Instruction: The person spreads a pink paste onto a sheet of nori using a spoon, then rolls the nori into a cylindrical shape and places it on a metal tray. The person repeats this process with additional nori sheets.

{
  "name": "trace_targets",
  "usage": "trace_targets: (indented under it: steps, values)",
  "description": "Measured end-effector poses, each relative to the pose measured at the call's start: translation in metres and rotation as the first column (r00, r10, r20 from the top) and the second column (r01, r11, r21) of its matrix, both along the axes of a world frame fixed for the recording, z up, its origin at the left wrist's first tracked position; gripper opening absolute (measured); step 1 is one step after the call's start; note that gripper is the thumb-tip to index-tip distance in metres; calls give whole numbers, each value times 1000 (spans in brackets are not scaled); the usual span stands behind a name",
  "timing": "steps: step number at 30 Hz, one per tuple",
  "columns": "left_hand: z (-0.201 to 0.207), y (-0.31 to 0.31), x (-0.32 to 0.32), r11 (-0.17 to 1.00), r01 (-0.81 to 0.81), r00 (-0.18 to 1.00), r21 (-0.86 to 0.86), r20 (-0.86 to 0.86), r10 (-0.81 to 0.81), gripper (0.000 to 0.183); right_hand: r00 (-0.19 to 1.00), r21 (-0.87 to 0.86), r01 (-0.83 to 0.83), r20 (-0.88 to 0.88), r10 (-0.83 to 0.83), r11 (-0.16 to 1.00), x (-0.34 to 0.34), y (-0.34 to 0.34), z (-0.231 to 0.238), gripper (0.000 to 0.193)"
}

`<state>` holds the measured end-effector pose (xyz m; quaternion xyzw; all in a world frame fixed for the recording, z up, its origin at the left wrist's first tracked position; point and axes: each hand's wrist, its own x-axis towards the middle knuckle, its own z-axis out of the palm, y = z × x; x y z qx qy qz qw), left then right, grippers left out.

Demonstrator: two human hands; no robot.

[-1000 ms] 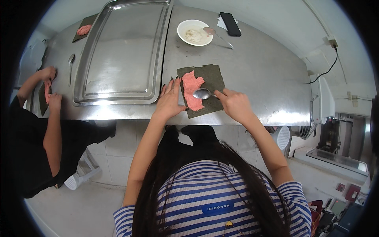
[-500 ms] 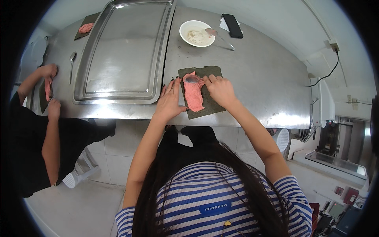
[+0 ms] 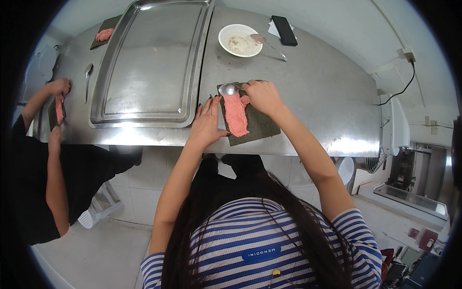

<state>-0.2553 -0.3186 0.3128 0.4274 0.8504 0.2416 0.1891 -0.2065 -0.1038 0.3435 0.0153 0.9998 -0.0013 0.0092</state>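
Note:
In front of me a dark green seaweed sheet (image 3: 263,127) lies on the metal table, near its front edge. A long strip of pink paste (image 3: 236,115) covers its left part. My right hand (image 3: 263,98) is closed round the handle of a metal spoon (image 3: 228,89), whose bowl touches the far end of the paste at the sheet's far left corner. My left hand (image 3: 207,126) lies with fingers spread along the sheet's left side, its thumb at the lower left edge.
Left of the sheet is a large metal tray (image 3: 139,122). A white bowl (image 3: 240,55) of cloudy liquid stands beyond, another spoon (image 3: 275,50) leaning on its rim, near a black phone (image 3: 284,31). At far left a co-worker's hands (image 3: 58,86) work on another seaweed sheet with pink paste, beside a spoon (image 3: 87,79).
My right hand has moved the spoon away from me and slightly left, from on the paste to its far end. My left hand has stayed put. The co-worker's nearer hand has shifted left.

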Motion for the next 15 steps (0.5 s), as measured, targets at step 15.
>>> trace_targets:
  steps: [15]
  values:
    - [-2, 2, 0, 999, 3, 1000, -33, -19, -4, 109, 978, -92, 165, 144, -151, 982, 7, 13, 31, 19]
